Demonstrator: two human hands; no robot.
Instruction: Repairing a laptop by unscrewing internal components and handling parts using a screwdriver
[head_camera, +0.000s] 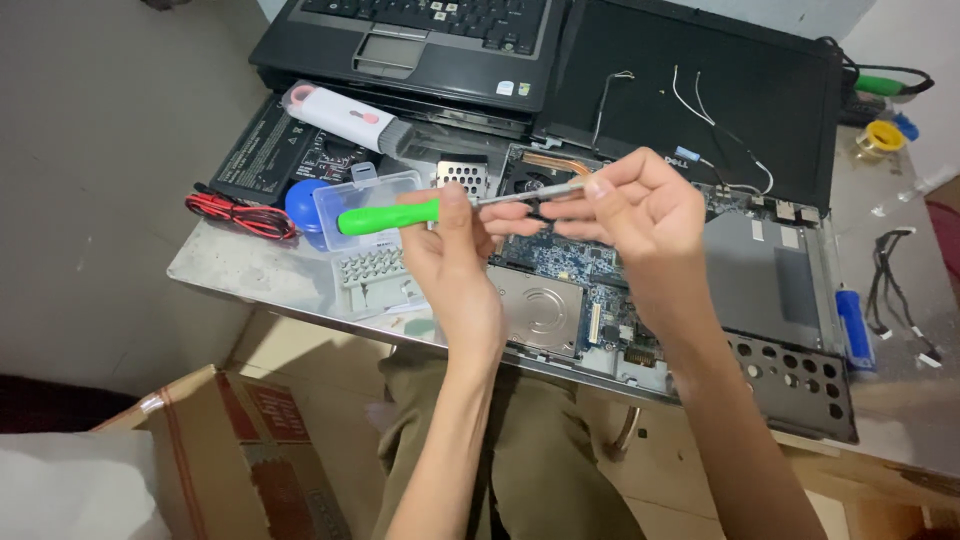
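My left hand (455, 255) grips a screwdriver by its green handle (385, 216), with the metal shaft (525, 195) pointing right. My right hand (630, 205) pinches the tip end of that shaft with thumb and fingers. Both hands hover above an opened laptop base (780, 290) whose blue circuit board (560, 262) and silver hard drive (540, 310) lie exposed. A copper heat pipe and fan (545, 170) show just behind the fingers.
A clear plastic box (375, 195) and a bit holder (375, 275) lie left of the hands, with red and black leads (240, 215) and a blue round object (303, 203). Behind it lie another black laptop (420, 45), a white tool (345, 115) and a battery (265, 150). A cardboard box (240, 460) stands below the table.
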